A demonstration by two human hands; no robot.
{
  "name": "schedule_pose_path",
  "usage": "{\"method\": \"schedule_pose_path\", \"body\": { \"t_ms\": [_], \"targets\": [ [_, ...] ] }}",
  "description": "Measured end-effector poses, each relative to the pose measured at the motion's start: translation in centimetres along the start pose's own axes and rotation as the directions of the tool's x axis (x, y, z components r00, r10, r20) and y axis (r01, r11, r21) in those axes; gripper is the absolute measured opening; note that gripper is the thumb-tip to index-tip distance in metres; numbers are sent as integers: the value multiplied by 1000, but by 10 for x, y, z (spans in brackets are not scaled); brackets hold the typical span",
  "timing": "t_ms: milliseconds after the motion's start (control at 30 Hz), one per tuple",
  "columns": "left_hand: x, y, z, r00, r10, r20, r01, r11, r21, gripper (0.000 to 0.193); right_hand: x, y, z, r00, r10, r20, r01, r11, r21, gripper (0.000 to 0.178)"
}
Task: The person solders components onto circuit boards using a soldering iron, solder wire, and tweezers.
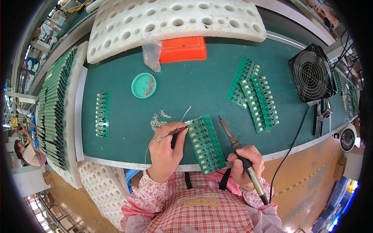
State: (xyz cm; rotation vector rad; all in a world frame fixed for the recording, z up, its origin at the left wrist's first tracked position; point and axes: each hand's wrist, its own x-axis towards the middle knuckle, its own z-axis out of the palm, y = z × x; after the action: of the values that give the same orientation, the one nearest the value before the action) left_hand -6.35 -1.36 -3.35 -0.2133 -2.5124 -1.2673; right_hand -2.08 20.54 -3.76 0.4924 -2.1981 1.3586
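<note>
My left hand [165, 151] is closed around a pair of tweezers [177, 131], whose tips touch the upper left corner of a green circuit board panel [206, 144]. A thin solder wire [187, 112] also runs through that hand, with its end sticking up past the fingers. The panel lies at the front edge of the table and bears rows of small white-topped parts. Gripped in my right hand [252, 159] is a soldering iron [230, 136], its tip pointing up and left, apart from the panel. Small loose parts [157, 123] lie scattered beyond my left hand.
A green dish [133, 87] holds small parts near a red box [183, 49] and a plastic bag [151, 54]. More panels [252, 97] overlap at right; one strip [102, 114] lies left. A fan [311, 73] stands far right, beyond the iron's cord [291, 151]. White foam [171, 13] spans the back.
</note>
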Motion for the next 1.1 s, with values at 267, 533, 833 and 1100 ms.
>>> {"method": "schedule_pose_path", "body": {
  "t_ms": [267,533,833,1100],
  "targets": [
    [0,-1,0,999,42,0,-42,999,27,16,4,-1,9,993,101,-69,-86,978,188,23],
    [0,-2,1,997,82,-11,-81,996,42,20,20,-2,21,986,158,-45,-123,889,441,23],
    [2,-1,0,995,99,-17,-98,994,56,14,23,1,24,992,112,-58,-72,883,464,24],
    [2,0,-1,995,103,-11,-102,993,65,9,30,-1,29,992,119,-42,-87,884,459,23]
  ]
}}
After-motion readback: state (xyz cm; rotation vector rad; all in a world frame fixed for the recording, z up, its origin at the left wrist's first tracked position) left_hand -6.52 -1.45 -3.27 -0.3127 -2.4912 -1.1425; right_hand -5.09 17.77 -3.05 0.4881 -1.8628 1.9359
